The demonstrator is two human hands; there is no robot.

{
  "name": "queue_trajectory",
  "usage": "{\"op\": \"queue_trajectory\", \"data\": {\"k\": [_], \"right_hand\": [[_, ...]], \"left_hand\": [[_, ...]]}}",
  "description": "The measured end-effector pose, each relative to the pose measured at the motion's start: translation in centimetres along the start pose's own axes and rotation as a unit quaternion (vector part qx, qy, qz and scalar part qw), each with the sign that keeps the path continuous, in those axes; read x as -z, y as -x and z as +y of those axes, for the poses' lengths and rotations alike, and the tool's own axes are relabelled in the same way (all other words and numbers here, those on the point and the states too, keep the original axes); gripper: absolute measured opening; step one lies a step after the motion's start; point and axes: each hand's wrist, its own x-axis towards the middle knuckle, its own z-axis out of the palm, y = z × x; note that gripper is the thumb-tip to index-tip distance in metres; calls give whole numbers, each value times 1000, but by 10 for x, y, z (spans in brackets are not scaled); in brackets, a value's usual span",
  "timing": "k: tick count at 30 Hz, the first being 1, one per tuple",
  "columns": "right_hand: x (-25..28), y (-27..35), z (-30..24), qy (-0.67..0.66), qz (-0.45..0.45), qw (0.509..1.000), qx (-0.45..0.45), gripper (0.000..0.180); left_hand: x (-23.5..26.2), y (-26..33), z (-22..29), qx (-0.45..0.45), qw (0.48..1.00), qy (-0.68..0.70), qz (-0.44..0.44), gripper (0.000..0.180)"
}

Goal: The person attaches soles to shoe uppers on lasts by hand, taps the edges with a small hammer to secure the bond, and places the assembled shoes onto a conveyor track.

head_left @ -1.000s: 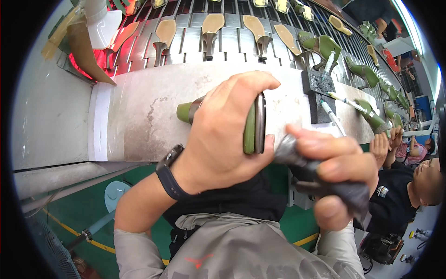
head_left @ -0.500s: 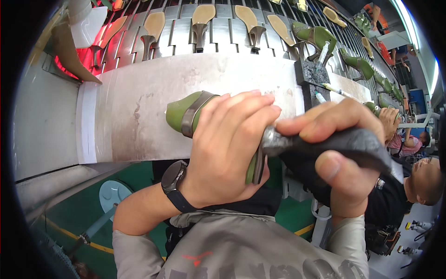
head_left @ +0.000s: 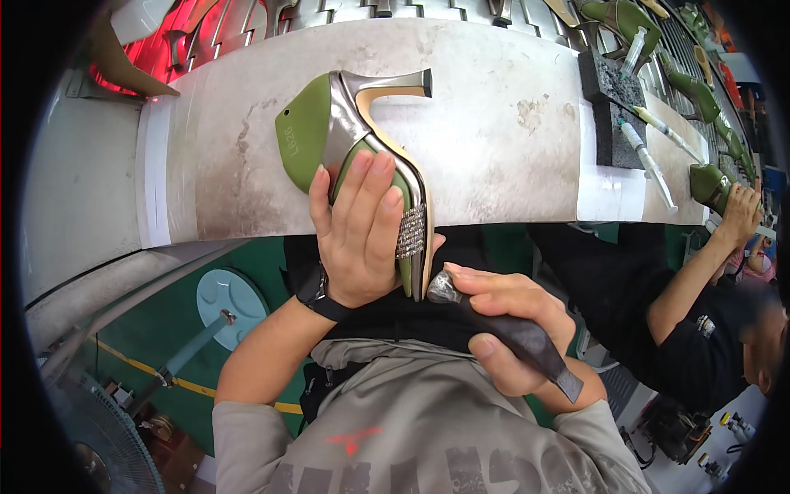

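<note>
One pale bench [head_left: 502, 156] fills the 12 o'clock side of a dial centred on the left hand [head_left: 354, 247]. Next in size, the shoe [head_left: 354, 136] sits on a green last [head_left: 304, 144], its rear over the bench toward 11 and 12 o'clock, its toe [head_left: 417, 290] past the near edge toward 5. So filled, it is probably stiff and fairly heavy; the smooth metallic parts may be slippery and mark readily. The left hand clasps the forefoot, fingers across the upper, a tip showing beyond the sole [head_left: 420, 185] at 3 o'clock: likely the soundest hold, broad and braced from within. At 4 o'clock, the right hand [head_left: 518, 292] clamps fingers and thumb on a dark tool [head_left: 520, 336], whose bright, rounded end lies just beside the toe; contact cannot be told. The heel [head_left: 395, 85], toward 1 o'clock, is slender, probably a poor grip and easily knocked. The glittering strap [head_left: 411, 232], at 3 o'clock, looks fragile and is best left unpinched.
</note>
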Motion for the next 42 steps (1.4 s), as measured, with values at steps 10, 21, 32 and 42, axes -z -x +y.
{"op": "queue_trajectory", "data": {"k": [10,21,32,42], "right_hand": [[27,-81,-1,1,-52,999,1,32],[38,-126,-18,69,-189,980,-10,28],[22,-98,-27,90,-181,979,20,26],[20,-50,-36,84,-200,973,-81,27]], "left_hand": [[-1,-2,9,53,997,47,34,40],[-4,-1,13,70,995,36,61,40],[0,-4,16,73,996,38,46,38],[5,0,3,19,1000,22,-8,70]]}}
